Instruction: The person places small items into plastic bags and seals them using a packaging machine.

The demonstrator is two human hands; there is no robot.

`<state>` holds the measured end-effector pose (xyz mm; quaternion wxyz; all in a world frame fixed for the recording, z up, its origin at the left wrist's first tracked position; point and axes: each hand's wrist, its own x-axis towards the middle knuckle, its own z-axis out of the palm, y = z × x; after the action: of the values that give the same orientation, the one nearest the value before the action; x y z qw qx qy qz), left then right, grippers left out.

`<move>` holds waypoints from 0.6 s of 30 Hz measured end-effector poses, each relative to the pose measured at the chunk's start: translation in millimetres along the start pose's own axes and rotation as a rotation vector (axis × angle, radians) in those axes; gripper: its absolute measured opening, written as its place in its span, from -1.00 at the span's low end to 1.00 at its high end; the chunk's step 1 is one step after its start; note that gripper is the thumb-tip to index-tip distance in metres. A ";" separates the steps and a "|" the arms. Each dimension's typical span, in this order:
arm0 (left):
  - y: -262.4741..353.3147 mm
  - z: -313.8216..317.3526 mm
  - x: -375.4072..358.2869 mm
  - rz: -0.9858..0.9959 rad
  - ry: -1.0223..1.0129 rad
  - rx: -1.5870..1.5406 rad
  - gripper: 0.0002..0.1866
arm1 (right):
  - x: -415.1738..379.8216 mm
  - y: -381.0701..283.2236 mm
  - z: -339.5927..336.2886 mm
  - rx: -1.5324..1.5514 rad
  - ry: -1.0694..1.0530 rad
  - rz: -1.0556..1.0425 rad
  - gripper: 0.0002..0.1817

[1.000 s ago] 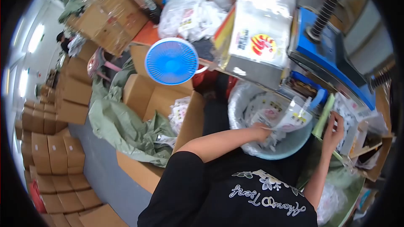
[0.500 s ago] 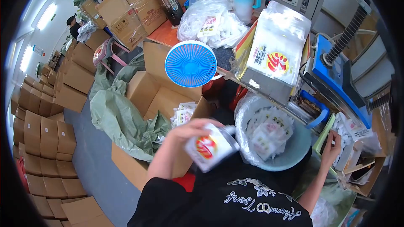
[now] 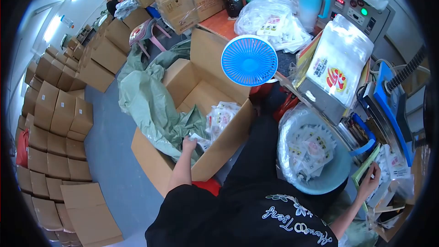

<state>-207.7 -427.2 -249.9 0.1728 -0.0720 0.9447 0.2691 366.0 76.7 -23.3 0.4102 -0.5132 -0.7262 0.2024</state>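
My left hand (image 3: 189, 144) is down inside the open cardboard carton (image 3: 211, 92), closed on the edge of white printed packets (image 3: 200, 141). More white printed packets (image 3: 222, 116) lie beside them in the carton, next to a green plastic liner (image 3: 148, 105). Over on the right, my right hand (image 3: 371, 179) is at the green edge (image 3: 366, 167) of a box with small white packets (image 3: 388, 167). Its fingers are bent, and what they hold, if anything, is hidden. Between my hands stands a pale blue tub (image 3: 337, 174) lined with clear plastic, holding loose printed packets (image 3: 312, 150).
A blue fan (image 3: 249, 60) sits above the carton's right side. Flat printed bags (image 3: 339, 66) are stacked by a blue-framed machine (image 3: 388, 105). A tumbler (image 3: 312, 2) stands on the table. Stacked cartons (image 3: 57, 142) line the left; another person (image 3: 111, 3) is far behind.
My left hand has moved from above my lap, with white printed packets in it, down into the carton. My right hand stays at the green edge. The view has shifted left.
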 end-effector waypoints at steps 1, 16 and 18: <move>13.7 2.3 -27.8 0.018 0.004 0.009 -0.26 | 0.4 5.1 -1.4 -0.003 -0.008 -0.005 -0.79; 81.1 60.3 -89.5 -0.030 -0.123 0.162 -0.28 | 3.5 2.0 -4.0 -0.072 -0.030 0.018 -0.76; 34.1 66.4 -57.0 -0.169 -0.144 0.156 -0.27 | 3.6 -1.5 -3.2 -0.122 -0.025 0.003 -0.76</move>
<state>-143.4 -360.5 -265.4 0.2675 -0.1182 0.9385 0.1837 367.3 79.0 -19.0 0.3686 -0.5357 -0.7416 0.1646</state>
